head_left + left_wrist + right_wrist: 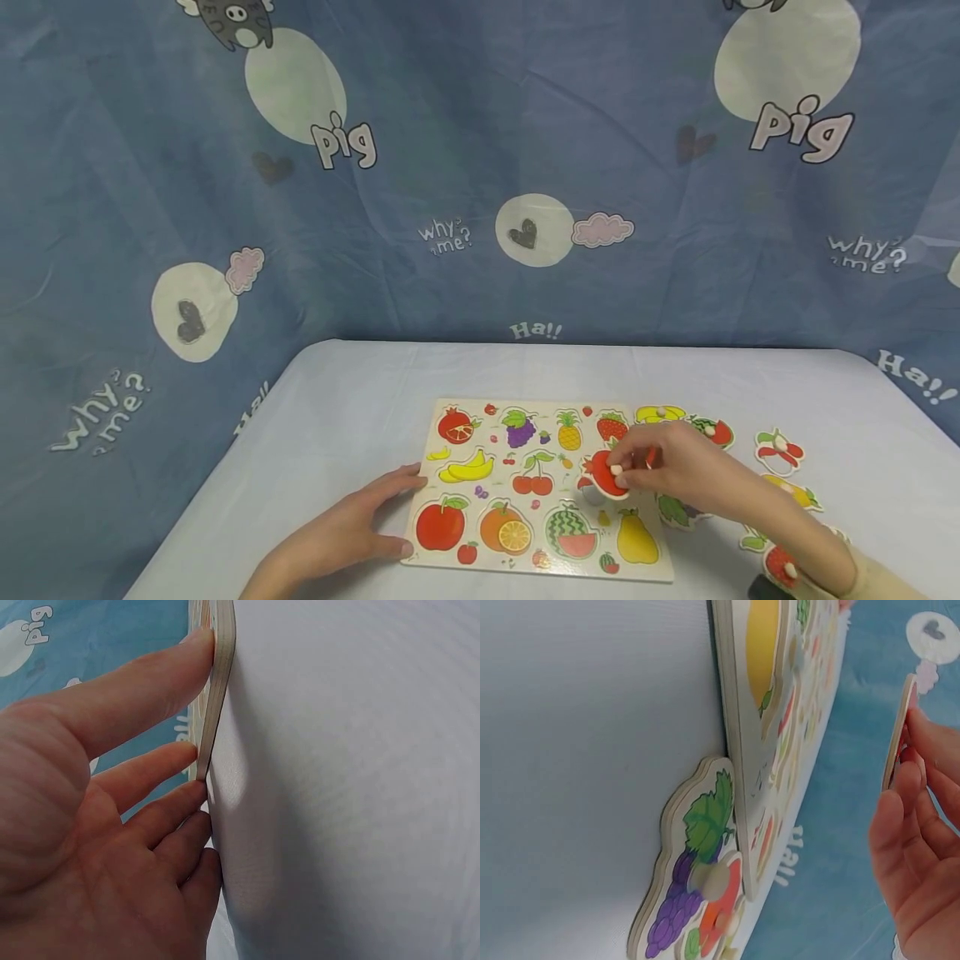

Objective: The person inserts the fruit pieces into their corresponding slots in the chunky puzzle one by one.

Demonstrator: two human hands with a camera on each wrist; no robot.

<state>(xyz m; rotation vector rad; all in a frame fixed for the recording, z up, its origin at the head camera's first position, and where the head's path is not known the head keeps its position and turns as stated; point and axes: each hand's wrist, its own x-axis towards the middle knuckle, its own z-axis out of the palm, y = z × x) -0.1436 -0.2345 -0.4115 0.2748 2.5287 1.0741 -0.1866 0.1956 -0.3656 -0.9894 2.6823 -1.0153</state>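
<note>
Red pomegranate-like pc [604, 483]: thin, pale rim, pale knob, held over the puzzle board [435, 560] nr its R edge. My R hand [667, 458] has it pinched btwn thumb & fingers, forearm reaching in from the worktop's [480, 371] R side. My L hand [348, 529] is spread, thumb apart from fingers, tips at the board's L edge. Count: 2 hands, 1 board, 4 big fruits [440, 527] in its bottom row, at least 6 loose pcs [778, 454] off its R edge, incl. 1 grape pc [709, 817].
</note>
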